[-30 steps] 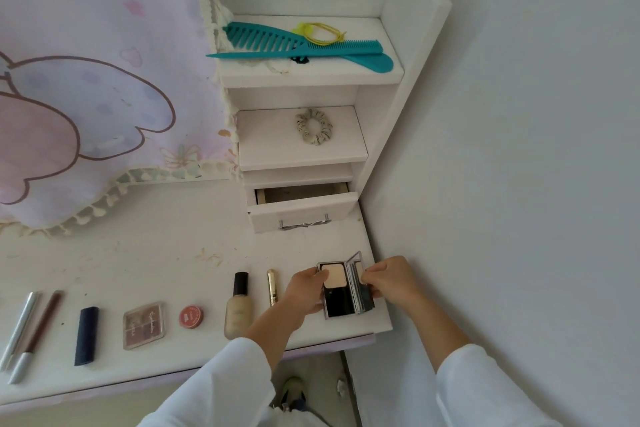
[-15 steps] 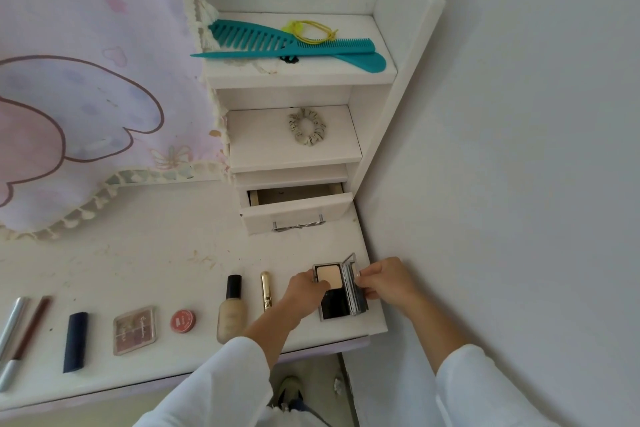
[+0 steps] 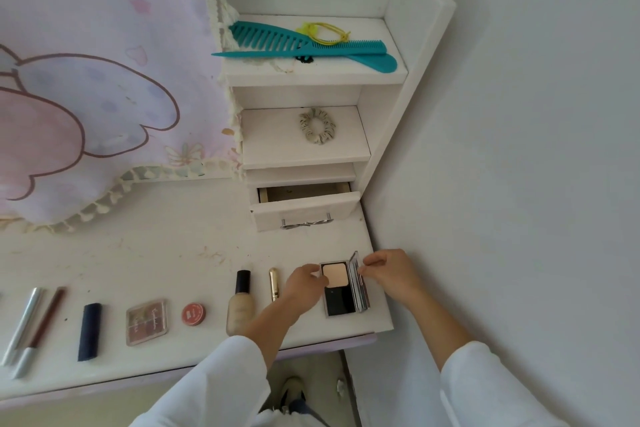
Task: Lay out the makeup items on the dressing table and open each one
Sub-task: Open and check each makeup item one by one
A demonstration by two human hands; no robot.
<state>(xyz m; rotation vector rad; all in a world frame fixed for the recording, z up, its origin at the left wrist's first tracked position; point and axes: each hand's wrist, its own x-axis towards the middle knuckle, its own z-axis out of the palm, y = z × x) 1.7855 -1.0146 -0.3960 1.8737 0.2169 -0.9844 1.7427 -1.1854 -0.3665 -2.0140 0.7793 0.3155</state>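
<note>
L sleeve [image 3: 221, 378] & R sleeve [image 3: 485, 388] white, loose, plain, ending mid-forearm; L hand [image 3: 304, 282] & R hand [image 3: 388, 270] bare.

Teal combs [image 3: 304, 47], red pot [image 3: 194, 314]

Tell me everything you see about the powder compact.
The powder compact is a flat, silver-edged rectangular case, open, lying on the dressing table near its front right corner. Its base holds a beige powder pan beyond a black compartment. The right hand pinches the raised lid; the left hand holds the base's left edge.

The head camera looks steeply down and forward, close over the dressing table [image 3: 156, 253].
</note>
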